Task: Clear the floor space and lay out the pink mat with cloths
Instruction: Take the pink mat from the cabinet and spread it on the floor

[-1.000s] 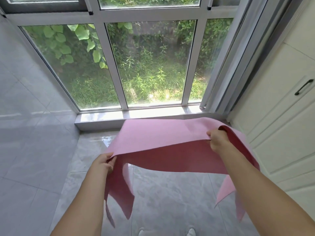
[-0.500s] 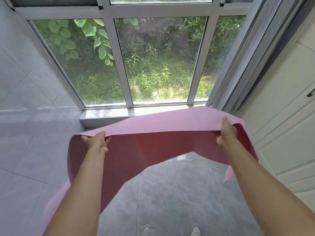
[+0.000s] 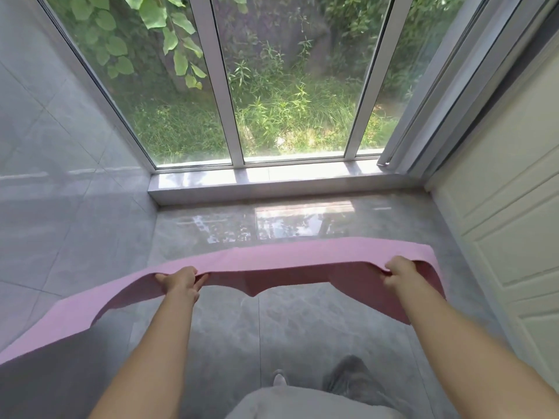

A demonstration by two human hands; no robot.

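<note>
I hold the pink mat (image 3: pixel 290 258) stretched wide in the air above the grey tiled floor (image 3: pixel 302 328), in front of the window. My left hand (image 3: pixel 180 282) pinches its near edge left of centre. My right hand (image 3: pixel 399 275) grips the same edge near the right end. The mat sags between and beyond my hands; its left part trails down toward the lower left corner of the view, and its right end droops beside the cabinet. No cloths are in sight.
A large window (image 3: pixel 272 86) with a low sill (image 3: pixel 287 182) closes the far end. A grey tiled wall (image 3: pixel 60 192) stands on the left, white cabinet doors (image 3: pixel 508 222) on the right. My legs and a shoe (image 3: pixel 279 379) show at the bottom.
The mat has opened out wider and come lower and flatter. My hands have moved apart and down, and the view has tilted toward the floor.
</note>
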